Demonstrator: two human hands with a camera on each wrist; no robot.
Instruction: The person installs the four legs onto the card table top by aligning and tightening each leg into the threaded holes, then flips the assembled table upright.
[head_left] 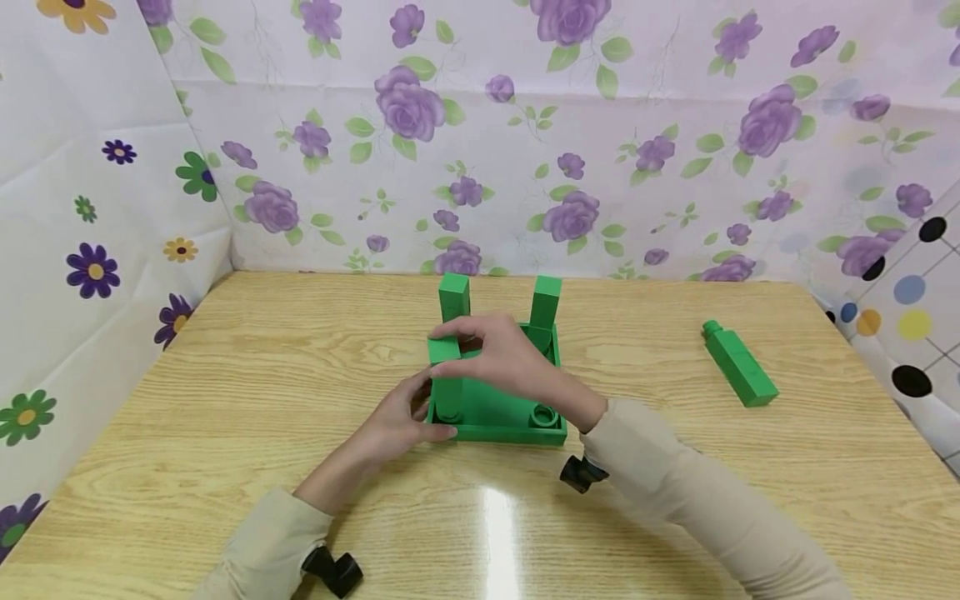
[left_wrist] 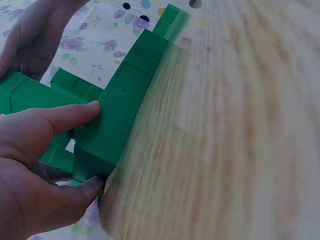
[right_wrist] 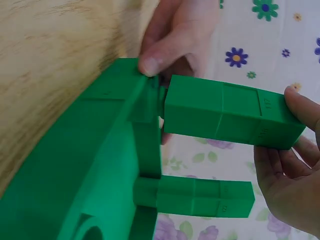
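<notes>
Right hand (head_left: 506, 358): grasping the near-left post (head_left: 448, 396) by its top, thumb opposite fingers, probably to keep it upright.
Left hand (head_left: 397, 423): gripping the corner of the green tray (head_left: 498, 434) beside that post, seemingly as a brace against pressure.
Far-left post (head_left: 454, 298), far-right post (head_left: 546, 304): standing in back corners.
Near-right socket (head_left: 543, 417): unfilled.
Loose post (head_left: 741, 367): lying on the table (head_left: 637, 358), well right, perhaps for easy reach.
</notes>
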